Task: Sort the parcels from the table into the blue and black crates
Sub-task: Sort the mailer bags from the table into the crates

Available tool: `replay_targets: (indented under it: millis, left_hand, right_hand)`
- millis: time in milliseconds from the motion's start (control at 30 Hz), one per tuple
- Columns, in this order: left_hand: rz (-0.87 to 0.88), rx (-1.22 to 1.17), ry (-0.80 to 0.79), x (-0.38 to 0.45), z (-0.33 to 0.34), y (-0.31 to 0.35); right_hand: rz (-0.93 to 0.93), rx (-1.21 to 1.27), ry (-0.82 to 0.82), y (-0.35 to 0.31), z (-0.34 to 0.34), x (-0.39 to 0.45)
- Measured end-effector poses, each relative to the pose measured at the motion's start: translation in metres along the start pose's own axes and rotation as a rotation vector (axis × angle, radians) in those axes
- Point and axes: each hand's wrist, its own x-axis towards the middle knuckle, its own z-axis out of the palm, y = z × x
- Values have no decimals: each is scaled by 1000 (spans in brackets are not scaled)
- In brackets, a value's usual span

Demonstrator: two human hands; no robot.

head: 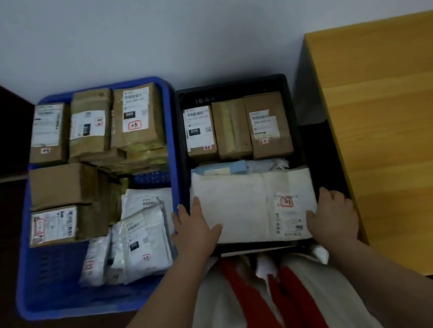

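Note:
A large white parcel point(249, 210) with a red-stamped label lies across the near half of the black crate point(230, 87). My left hand point(194, 235) rests on the parcel's left edge, fingers straight and thumb on top. My right hand point(333, 218) grips the parcel's right edge, its fingers curled down over the side and its thumb on top. Three brown boxes point(235, 128) stand in a row at the far end of the black crate. The blue crate point(42, 281) on the left holds several brown boxes point(92, 125) and white bags point(139, 241).
The yellow wooden table point(406, 130) stands right of the black crate, close to my right hand. Both crates sit on a dark floor against a pale wall. My legs in pale and red clothing are just below the black crate.

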Motion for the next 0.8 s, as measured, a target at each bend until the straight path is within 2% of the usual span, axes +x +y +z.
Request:
replay_targets:
  millis: [133, 300, 500, 667, 800]
  left_hand:
    - [144, 25, -11, 12, -4, -6]
    - [304, 21, -102, 23, 5, 7]
    - [172, -52, -256, 38, 31, 19]
    - [119, 37, -258, 42, 55, 18]
    - [122, 18, -246, 44, 60, 13]
  right_hand:
    - [-22, 36, -7, -13, 8, 0]
    - [-117, 140, -200, -17, 30, 9]
    - [-140, 217, -393, -28, 56, 44]
    - [-194, 144, -482, -40, 73, 68]
    - [-224, 145, -530, -33, 78, 75]
